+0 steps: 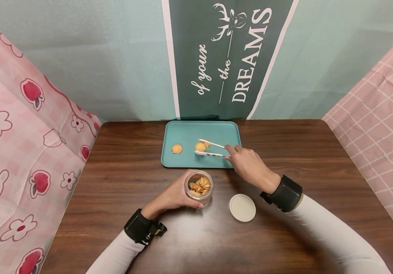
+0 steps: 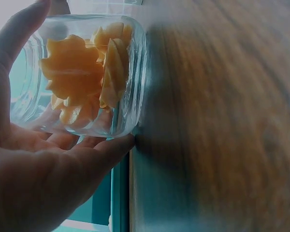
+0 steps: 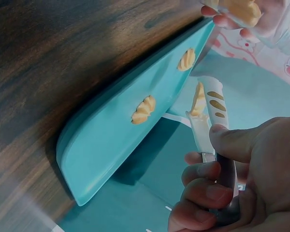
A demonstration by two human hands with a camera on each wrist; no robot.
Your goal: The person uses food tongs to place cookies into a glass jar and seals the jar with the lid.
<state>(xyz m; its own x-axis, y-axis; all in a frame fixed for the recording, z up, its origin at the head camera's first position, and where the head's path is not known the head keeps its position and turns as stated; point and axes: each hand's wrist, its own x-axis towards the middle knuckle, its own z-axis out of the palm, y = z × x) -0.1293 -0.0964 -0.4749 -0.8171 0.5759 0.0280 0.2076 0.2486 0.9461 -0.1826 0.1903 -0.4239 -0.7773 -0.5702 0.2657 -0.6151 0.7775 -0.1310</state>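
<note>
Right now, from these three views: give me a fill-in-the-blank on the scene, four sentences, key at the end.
1. The left hand holds a glass ____ of cookies.
2. The right hand grips white ____ over the tray.
3. The tongs pinch a ____.
4. The lid lies on the table, ____ the jar.

Missing words: jar; tongs; cookie; off

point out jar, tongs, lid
jar (image 1: 199, 185) head view, open mouth with cookies inside
tongs (image 1: 211, 154) head view, near arm over the tray
lid (image 1: 242, 207) head view, middle of its top
</note>
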